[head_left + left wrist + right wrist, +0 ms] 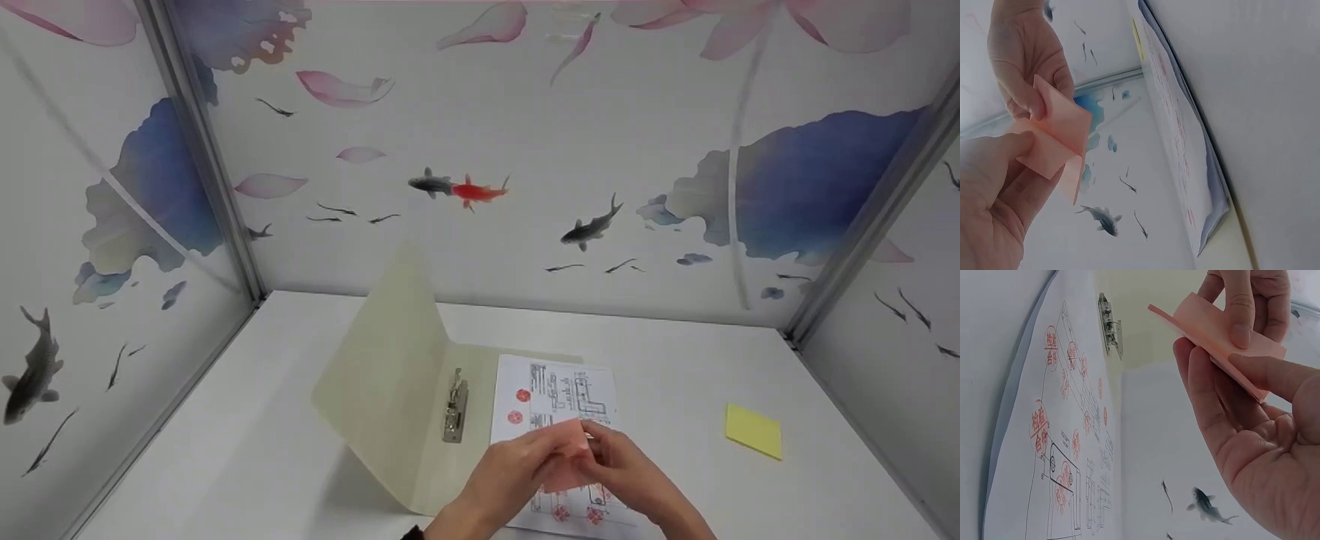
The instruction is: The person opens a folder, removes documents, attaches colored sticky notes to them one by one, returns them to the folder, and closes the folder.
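Both hands hold a pad of salmon-pink sticky notes (564, 477) above the papers. My left hand (504, 474) pinches one part of it between thumb and fingers. My right hand (634, 469) grips the other part. In the left wrist view, the notes (1064, 115) are spread apart, with a gap between the sheets under the two thumbs. The right wrist view shows the left thumb pressing on the face of the notes (1207, 319). Below lies a stack of printed drawings with red stamps (555, 390), on the right side of an open cream folder (382, 390).
The folder's left cover stands up at a slant. A metal lever clip (454, 409) sits near its spine. A yellow sticky-note pad (754, 431) lies on the white table (697, 375) to the right. Printed panels (480, 255) enclose the table at the back and sides.
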Demonstrator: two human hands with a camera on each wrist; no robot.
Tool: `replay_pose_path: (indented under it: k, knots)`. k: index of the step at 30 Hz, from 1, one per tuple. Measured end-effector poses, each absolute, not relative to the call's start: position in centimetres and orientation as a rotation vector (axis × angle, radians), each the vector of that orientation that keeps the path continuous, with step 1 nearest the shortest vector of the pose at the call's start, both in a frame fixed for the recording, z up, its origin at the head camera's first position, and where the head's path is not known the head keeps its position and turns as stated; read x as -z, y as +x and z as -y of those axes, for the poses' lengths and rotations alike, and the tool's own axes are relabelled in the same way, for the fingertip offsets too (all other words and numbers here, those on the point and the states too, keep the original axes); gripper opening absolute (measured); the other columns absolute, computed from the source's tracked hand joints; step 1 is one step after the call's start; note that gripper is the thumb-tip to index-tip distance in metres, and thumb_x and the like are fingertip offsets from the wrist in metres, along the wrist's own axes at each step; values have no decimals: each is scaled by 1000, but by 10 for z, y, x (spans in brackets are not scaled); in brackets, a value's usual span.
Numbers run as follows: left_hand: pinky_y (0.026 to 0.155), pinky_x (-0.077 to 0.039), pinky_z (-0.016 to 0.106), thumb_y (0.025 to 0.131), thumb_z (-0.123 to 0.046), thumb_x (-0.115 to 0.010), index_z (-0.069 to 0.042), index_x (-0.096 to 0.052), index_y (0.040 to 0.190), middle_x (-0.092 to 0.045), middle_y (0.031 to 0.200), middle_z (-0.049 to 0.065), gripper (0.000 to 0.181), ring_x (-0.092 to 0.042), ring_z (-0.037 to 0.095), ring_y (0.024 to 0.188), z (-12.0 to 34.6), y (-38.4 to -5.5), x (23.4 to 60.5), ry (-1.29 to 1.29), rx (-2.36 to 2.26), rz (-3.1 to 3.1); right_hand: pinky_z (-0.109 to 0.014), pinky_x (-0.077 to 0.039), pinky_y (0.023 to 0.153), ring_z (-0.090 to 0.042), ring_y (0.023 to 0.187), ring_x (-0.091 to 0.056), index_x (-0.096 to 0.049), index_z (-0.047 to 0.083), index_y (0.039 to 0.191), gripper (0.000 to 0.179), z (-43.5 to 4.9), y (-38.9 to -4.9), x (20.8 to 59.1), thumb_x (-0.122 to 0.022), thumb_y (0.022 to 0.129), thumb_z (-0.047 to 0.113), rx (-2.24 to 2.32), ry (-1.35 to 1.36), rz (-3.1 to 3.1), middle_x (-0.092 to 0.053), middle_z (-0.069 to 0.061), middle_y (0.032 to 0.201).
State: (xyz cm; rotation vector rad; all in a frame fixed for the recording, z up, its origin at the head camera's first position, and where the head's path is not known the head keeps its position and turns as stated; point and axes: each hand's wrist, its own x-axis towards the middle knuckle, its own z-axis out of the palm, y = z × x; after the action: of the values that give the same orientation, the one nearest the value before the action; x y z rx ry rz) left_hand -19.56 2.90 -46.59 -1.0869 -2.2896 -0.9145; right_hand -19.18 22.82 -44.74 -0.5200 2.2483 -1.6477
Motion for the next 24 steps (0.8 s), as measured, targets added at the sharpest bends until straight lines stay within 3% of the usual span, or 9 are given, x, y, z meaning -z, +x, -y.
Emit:
replay_pose_path:
  k: [7,17,24]
  knots:
    - [83,-49,11,91,-22,-58,-23,-57,128,-66,119,-7,37,-64,6,105,-29,-195,465,-1075,891,2305,-26,-55,83,-16,98,-62,-55,8,130,40,-229,-194,452,-59,93,25,1526,-546,-2533,-62,-12,124]
    - [74,-50,10,89,-17,-62,-19,-65,117,-73,98,-5,28,-68,5,90,-26,-196,465,-1021,828,2344,-24,-56,73,-15,86,-69,-62,10,113,26,-232,-199,454,-63,90,22,1434,-425,-2657,-70,-11,106]
    - [76,-50,10,89,-18,-62,-20,-67,103,-72,94,-9,14,-68,2,87,-26,-196,460,-949,775,2412,-24,-56,76,-14,87,-68,-64,11,107,21,-236,-201,457,-64,90,21,1406,-432,-2685,-69,-9,104]
